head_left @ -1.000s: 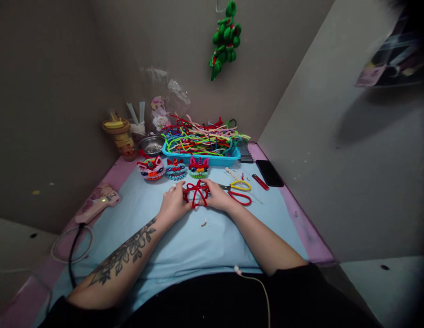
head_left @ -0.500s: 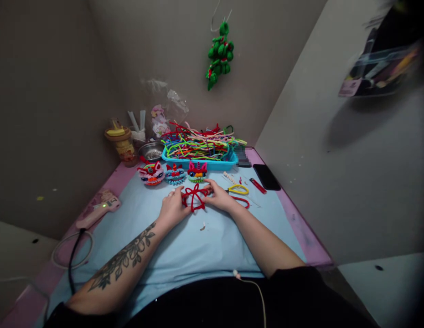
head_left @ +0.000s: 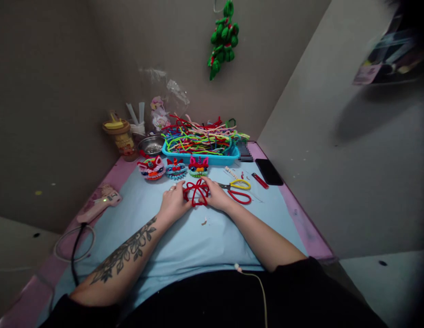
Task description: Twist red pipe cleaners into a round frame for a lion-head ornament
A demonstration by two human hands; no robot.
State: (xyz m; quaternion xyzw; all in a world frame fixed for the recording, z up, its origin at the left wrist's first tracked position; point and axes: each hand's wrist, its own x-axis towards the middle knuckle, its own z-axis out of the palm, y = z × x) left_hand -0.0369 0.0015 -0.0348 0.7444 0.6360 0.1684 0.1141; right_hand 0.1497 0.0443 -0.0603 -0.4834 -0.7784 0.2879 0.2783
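Note:
A red pipe-cleaner frame [head_left: 197, 186], bent into loops that cross at the top, sits between my two hands low over the cloth. My left hand [head_left: 174, 200] grips its left side, thumb below and fingers above. On the other side my right hand [head_left: 214, 195] pinches the frame's right edge. Just behind it stand three finished pipe-cleaner animal heads: a pink one [head_left: 151, 168], a light blue one [head_left: 176, 169] and a red one with pink ears [head_left: 199, 167]. Scissors [head_left: 240, 184] with one yellow and one red handle lie beside my right hand.
A blue tray [head_left: 205, 159] heaped with coloured pipe cleaners stands at the back, near a metal bowl [head_left: 152, 146] and a lidded cup [head_left: 122, 139]. A pink glue gun [head_left: 100, 205] lies left. To the right are a red cutter [head_left: 260, 180] and a black phone [head_left: 268, 171].
The view has tilted and shifted slightly. Both hands keep hold of the red frame, which has turned a little so that its top loops look flatter.

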